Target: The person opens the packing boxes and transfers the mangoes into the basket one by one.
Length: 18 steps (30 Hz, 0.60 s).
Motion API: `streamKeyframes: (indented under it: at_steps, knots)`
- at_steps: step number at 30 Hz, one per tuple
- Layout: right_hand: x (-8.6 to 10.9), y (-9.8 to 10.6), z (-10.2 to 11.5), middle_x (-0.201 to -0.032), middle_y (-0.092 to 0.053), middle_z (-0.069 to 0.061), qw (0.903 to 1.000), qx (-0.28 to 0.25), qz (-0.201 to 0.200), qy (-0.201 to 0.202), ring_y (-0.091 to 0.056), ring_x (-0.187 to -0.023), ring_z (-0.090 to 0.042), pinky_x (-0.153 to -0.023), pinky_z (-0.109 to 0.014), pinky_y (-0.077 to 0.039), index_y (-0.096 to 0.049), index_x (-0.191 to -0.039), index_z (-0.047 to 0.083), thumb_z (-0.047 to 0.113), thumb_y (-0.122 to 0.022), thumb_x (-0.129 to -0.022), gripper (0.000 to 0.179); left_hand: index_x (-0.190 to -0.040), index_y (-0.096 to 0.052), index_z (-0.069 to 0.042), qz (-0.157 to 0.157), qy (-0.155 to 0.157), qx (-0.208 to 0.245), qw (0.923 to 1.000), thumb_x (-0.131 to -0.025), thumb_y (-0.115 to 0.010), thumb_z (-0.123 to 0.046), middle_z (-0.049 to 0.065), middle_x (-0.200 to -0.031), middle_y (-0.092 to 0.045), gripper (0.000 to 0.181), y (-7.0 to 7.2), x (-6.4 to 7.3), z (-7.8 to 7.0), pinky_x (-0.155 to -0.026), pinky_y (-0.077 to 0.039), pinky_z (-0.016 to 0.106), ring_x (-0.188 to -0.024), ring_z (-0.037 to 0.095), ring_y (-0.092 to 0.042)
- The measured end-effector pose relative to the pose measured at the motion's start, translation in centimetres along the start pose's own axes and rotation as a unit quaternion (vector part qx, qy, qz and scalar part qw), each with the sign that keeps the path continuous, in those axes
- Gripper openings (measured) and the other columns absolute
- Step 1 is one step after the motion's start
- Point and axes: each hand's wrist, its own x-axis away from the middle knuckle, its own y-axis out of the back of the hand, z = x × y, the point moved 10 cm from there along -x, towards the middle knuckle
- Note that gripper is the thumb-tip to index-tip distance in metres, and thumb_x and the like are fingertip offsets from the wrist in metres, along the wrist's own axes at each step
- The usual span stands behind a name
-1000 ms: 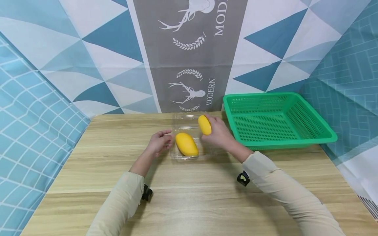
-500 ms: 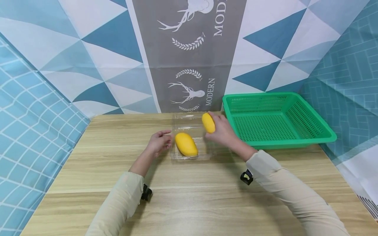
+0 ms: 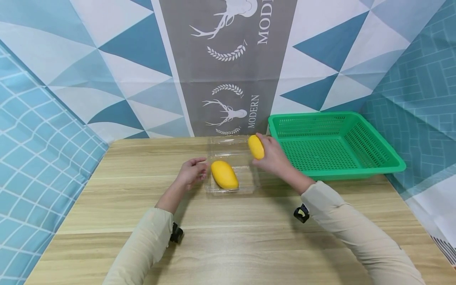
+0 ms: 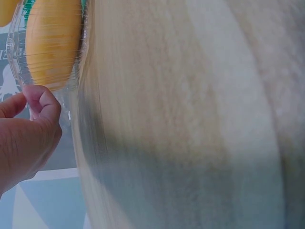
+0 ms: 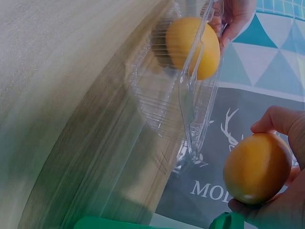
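Note:
A clear plastic clamshell box (image 3: 246, 186) stands with its lid up on the wooden table, holding one yellow mango (image 3: 224, 174) on its left side. My left hand (image 3: 192, 172) is at the box's left edge; in the left wrist view its bent fingers (image 4: 43, 102) and thumb pinch the rim beside that mango. My right hand (image 3: 273, 156) grips a second mango (image 3: 256, 147) between thumb and fingers, raised over the right rear of the box. The right wrist view shows this held mango (image 5: 257, 168) apart from the box wall, with its far side hidden by the palm.
A green perforated plastic basket (image 3: 342, 172) sits at the back right, just beyond my right hand. A patterned cloth backdrop (image 3: 142, 59) rises behind the table (image 3: 231, 237) and along both sides. Small black devices (image 3: 301, 213) are strapped at both wrists.
My right hand has moved a little right and up with its mango, away from the other mango. The left hand, box and basket stay in place.

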Motion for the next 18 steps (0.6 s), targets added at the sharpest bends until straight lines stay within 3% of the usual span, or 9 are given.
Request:
streamKeyframes:
  at_steps: [18]
  knots:
    - [0.1,1.4,-0.8,-0.139,-0.037,-0.02,0.9998,0.011,-0.011,-0.012,-0.046,-0.104,-0.031,-0.081,-0.044,-0.048,-0.026,-0.148,0.013,0.018,-0.071,-0.071,0.089,-0.137,-0.04,0.001,-0.003,0.001,0.002,1.0,-0.093,-0.053,-0.006,0.005,-0.087,-0.053,0.046,0.0,0.1,-0.1,-0.056,-0.048,0.018,-0.063,0.008,-0.052]
